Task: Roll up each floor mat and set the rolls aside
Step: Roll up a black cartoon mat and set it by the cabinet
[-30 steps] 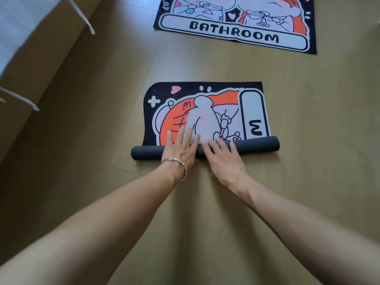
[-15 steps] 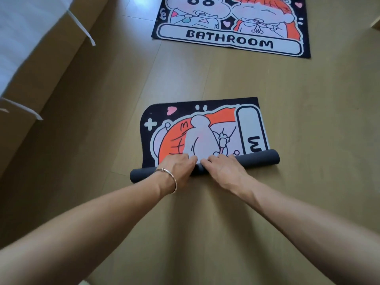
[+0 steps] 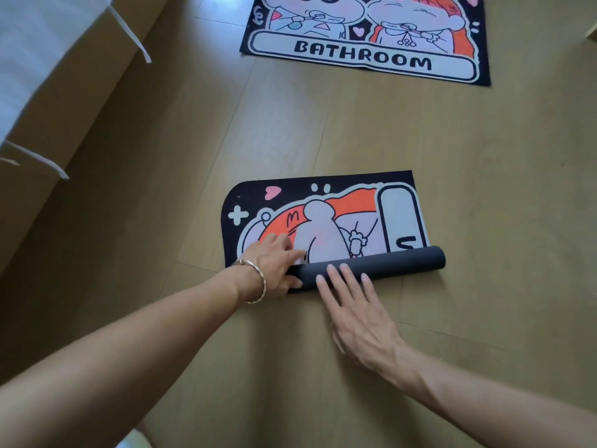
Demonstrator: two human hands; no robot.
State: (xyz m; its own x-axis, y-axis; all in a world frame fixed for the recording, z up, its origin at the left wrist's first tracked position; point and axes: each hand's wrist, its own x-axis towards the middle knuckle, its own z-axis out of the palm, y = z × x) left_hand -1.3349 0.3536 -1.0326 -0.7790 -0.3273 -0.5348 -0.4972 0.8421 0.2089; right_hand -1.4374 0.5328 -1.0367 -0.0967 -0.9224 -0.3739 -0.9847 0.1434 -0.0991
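A cartoon floor mat (image 3: 326, 202) lies on the wooden floor, its near part wound into a dark grey roll (image 3: 403, 261). My left hand (image 3: 273, 265), with a bracelet on its wrist, grips the roll's left end, fingers over the top and thumb on the near side. My right hand (image 3: 352, 305) lies flat behind the roll, its straight fingertips pressing on the roll's middle. A second mat reading BATHROOM (image 3: 365, 56) lies flat farther away, partly cut off by the top edge.
A piece of furniture with a brown side panel (image 3: 80, 124) and a white cover (image 3: 35, 59) with hanging straps runs along the left. Bare wooden floor (image 3: 500, 189) stretches to the right of both mats and between them.
The roll has advanced over more of the print. My left hand shifted from the roll's middle to its left end. My right hand uncurled and now lies flat with its fingertips on the roll.
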